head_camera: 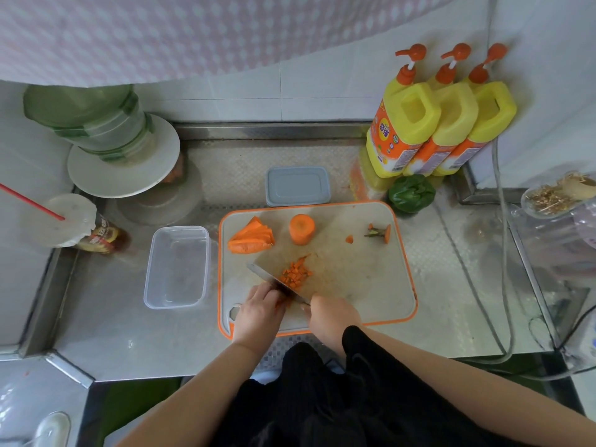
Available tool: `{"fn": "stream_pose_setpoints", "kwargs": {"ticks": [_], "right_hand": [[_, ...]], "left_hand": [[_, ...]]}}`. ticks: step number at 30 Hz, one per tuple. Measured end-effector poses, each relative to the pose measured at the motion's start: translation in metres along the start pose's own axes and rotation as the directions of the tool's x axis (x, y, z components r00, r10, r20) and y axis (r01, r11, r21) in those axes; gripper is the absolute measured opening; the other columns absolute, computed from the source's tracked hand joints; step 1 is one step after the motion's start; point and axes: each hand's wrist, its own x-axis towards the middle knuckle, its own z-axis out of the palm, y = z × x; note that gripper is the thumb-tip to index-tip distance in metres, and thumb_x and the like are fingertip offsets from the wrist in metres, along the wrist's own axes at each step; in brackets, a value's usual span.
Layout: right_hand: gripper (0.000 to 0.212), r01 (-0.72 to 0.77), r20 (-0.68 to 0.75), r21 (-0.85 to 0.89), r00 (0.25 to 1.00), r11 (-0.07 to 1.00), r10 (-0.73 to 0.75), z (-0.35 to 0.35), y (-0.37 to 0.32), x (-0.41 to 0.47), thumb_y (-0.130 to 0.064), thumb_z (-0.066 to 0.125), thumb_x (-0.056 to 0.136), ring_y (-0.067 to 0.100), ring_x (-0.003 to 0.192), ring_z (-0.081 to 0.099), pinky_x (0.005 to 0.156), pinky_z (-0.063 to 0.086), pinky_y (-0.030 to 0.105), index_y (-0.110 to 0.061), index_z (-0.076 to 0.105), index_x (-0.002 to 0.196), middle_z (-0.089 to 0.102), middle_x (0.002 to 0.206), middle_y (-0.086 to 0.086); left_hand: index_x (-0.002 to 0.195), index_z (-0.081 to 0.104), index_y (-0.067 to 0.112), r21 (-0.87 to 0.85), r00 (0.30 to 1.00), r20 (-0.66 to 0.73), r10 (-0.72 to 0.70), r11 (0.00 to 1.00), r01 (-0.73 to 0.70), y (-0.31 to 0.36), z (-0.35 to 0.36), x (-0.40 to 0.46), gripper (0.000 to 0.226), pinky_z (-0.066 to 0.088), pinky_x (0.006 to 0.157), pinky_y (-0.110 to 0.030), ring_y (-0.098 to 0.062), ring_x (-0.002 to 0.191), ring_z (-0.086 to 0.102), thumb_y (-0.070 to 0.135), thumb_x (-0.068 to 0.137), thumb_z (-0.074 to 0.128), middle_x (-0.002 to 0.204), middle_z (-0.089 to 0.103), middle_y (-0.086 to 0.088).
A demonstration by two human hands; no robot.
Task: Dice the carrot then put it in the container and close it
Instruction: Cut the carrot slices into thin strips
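Holding: right hand point(332, 312) grip closed around knife point(274, 280) handle.
Left hand point(261, 309): fingers curled on carrot strips beside the blade.
Diced carrot point(295, 274): just beyond knife.

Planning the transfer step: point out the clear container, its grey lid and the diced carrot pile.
clear container point(176, 269): head view, on its bare floor.
grey lid point(297, 185): head view, middle of its top.
diced carrot pile point(295, 275): head view, centre of the cubes.

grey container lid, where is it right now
In the head view the grey rectangular plastic lid lies flat on the steel counter, just behind the orange-rimmed cutting board, left of the green pepper.
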Motion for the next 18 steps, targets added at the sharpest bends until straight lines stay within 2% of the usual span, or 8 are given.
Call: {"fn": "stream_pose_setpoints", "kwargs": {"ticks": [3, 7, 10, 14, 18], "right_hand": [[0.04, -0.026, 0.043, 0.061, 0.999, 0.998, 0.024, -0.006, 0.005, 0.003, -0.043, 0.035, 0.102, 0.03, 0.095, 0.062, 0.074, 0.045, 0.036, -0.009, 0.056, 0.107, 0.065, 0.101, 0.01], [0.044, -0.011, 0.015, 0.033, 1.0, 0.999, 0.01, -0.011, 0.005, -0.004, -0.043, 0.029, 0.103, 0.029, 0.096, 0.062, 0.079, 0.048, 0.036, -0.009, 0.056, 0.109, 0.065, 0.103, 0.009], [0.04, 0.026, -0.03, 0.015, 0.999, 1.0, -0.026, -0.011, 0.003, -0.013, -0.04, 0.03, 0.103, 0.028, 0.095, 0.063, 0.077, 0.047, 0.035, -0.009, 0.056, 0.108, 0.066, 0.102, 0.008], [0.031, 0.047, -0.009, -0.037, 0.999, 0.998, -0.047, -0.003, 0.0, -0.015, -0.033, 0.035, 0.103, 0.027, 0.095, 0.063, 0.075, 0.046, 0.034, -0.01, 0.055, 0.111, 0.065, 0.104, 0.008], [0.027, 0.025, 0.024, -0.079, 0.999, 0.997, -0.023, -0.002, -0.005, -0.01, -0.026, 0.038, 0.103, 0.026, 0.1, 0.063, 0.083, 0.049, 0.035, -0.01, 0.054, 0.117, 0.065, 0.109, 0.008]], "left_hand": [[0.085, 0.072, 0.015, -0.005, 0.999, -0.04, 0.027, 1.0, -0.027, 0.003, -0.004, -0.002, 0.015, 0.049, 0.063, -0.028, -0.014, 0.089, 0.05, 0.024, 0.088, 0.061, 0.092, 0.062, 0.004], [0.088, 0.071, 0.014, -0.003, 0.996, -0.071, 0.049, 0.999, -0.049, 0.005, -0.009, -0.01, 0.009, 0.042, 0.066, -0.022, -0.014, 0.09, 0.051, 0.021, 0.087, 0.066, 0.094, 0.062, 0.004], [0.088, 0.07, 0.013, 0.015, 0.996, -0.077, 0.033, 0.999, -0.032, 0.001, -0.008, -0.013, 0.01, 0.047, 0.064, -0.027, -0.015, 0.089, 0.05, 0.022, 0.088, 0.067, 0.094, 0.061, 0.003], [0.083, 0.07, 0.012, 0.027, 0.998, -0.067, 0.01, 1.0, -0.008, 0.001, -0.007, -0.011, 0.031, 0.049, 0.062, -0.03, -0.018, 0.084, 0.052, 0.033, 0.089, 0.047, 0.091, 0.062, 0.002], [0.084, 0.073, 0.012, 0.02, 0.999, -0.038, -0.012, 1.0, 0.013, 0.001, -0.007, -0.009, 0.025, 0.05, 0.061, -0.031, -0.021, 0.083, 0.058, 0.029, 0.088, 0.054, 0.09, 0.065, 0.002]]}}
